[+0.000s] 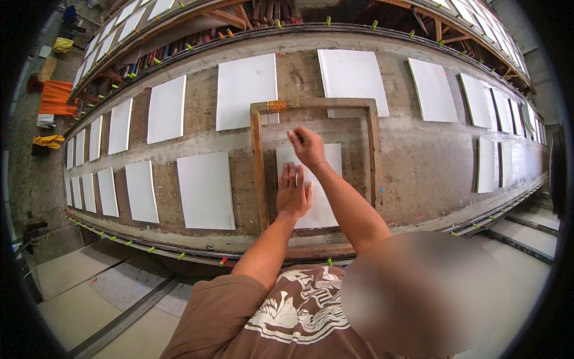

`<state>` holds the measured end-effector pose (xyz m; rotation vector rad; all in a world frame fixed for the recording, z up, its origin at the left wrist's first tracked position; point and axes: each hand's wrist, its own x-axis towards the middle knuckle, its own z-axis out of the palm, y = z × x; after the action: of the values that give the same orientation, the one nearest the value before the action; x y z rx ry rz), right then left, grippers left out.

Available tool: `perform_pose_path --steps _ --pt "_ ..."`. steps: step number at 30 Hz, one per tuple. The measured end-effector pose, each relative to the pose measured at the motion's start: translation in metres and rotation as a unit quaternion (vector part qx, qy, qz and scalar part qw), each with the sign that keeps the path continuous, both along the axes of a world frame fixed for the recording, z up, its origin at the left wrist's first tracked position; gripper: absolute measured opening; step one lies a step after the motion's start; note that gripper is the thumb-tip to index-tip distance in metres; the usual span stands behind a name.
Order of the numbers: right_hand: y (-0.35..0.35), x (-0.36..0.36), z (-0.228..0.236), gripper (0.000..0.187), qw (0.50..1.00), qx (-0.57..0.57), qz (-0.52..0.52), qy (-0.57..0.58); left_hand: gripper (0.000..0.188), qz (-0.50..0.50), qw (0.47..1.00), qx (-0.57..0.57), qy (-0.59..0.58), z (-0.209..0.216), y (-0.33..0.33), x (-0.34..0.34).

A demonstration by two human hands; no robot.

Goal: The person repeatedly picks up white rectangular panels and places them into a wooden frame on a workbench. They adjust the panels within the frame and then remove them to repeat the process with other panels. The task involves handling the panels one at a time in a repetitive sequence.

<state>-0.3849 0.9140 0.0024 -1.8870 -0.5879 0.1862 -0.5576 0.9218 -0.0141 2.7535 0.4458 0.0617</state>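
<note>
A wooden frame (375,155), resembling a printing screen, lies on the long table in front of me. Inside its outline a white sheet (323,206) shows, seemingly through sheer mesh. My left hand (293,194) rests within the frame, over the sheet's left part, with its fingers stretched out flat and pointing away from me. Just beyond the sheet's far edge, my right hand (307,146) is closed with the fingers curled in. Anything inside that grip is too small or hidden to make out. Orange tape (277,106) wraps the frame's far bar near its left corner.
Two rows of white sheets (206,190) run along the long table (412,161). Small green clips (328,21) line its rails. Another table with sheets (134,24) stands beyond. At the far left, an orange cloth (58,97) lies near the floor.
</note>
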Motion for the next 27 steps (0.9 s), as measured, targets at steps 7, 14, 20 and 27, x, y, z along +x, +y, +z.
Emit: perform_pose_path --steps 7,14,20,27 --pt "-0.014 0.021 -0.021 0.026 0.983 -0.087 -0.013 -0.164 0.065 0.003 1.000 0.013 0.004 0.002 0.001 0.005" --pt "-0.049 0.045 -0.023 0.021 0.991 0.055 -0.111 0.047 0.066 0.010 0.999 0.020 0.024 -0.003 -0.001 0.001" --pt "-0.078 -0.012 -0.025 0.014 0.998 0.014 -0.054 0.019 0.067 0.002 0.998 0.064 0.025 -0.006 -0.001 0.002" --pt "-0.153 -0.126 -0.014 0.021 0.997 -0.008 -0.007 0.079 0.067 0.003 0.999 0.039 -0.034 -0.009 0.000 0.001"
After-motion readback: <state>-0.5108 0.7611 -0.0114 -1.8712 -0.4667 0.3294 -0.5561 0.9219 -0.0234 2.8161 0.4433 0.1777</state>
